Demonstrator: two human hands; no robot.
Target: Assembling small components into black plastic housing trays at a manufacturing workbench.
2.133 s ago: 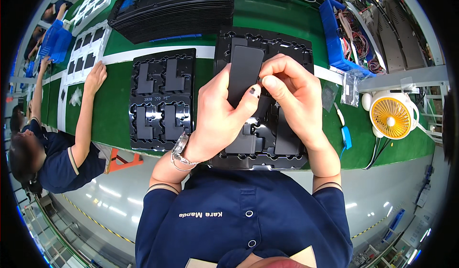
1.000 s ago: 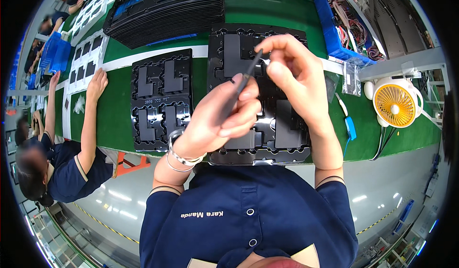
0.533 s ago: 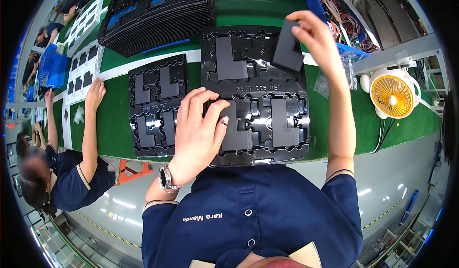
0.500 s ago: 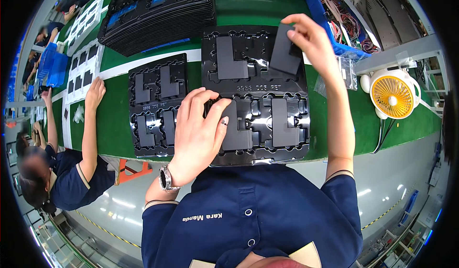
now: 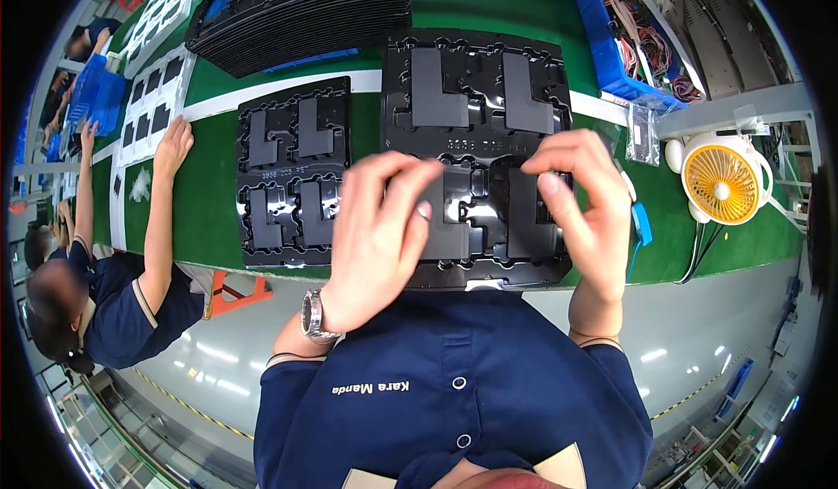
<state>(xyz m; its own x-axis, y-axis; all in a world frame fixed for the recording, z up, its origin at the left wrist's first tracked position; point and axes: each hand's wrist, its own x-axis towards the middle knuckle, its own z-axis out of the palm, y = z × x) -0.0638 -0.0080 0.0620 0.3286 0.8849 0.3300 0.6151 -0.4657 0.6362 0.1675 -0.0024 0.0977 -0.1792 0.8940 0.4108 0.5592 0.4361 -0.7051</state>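
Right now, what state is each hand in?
Left hand: open, nothing visibly held.
Right hand: open over a dark L-shaped part, nothing visibly held; contact unclear.

Four matte dark L-shaped pieces [image 5: 518, 96] lie flat in a glossy black tray [image 5: 419, 142].

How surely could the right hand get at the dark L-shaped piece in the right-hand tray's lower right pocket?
Yes, most likely: the right hand appears to hold nothing and is close to the L-shaped piece, with no other object seen blocking it.
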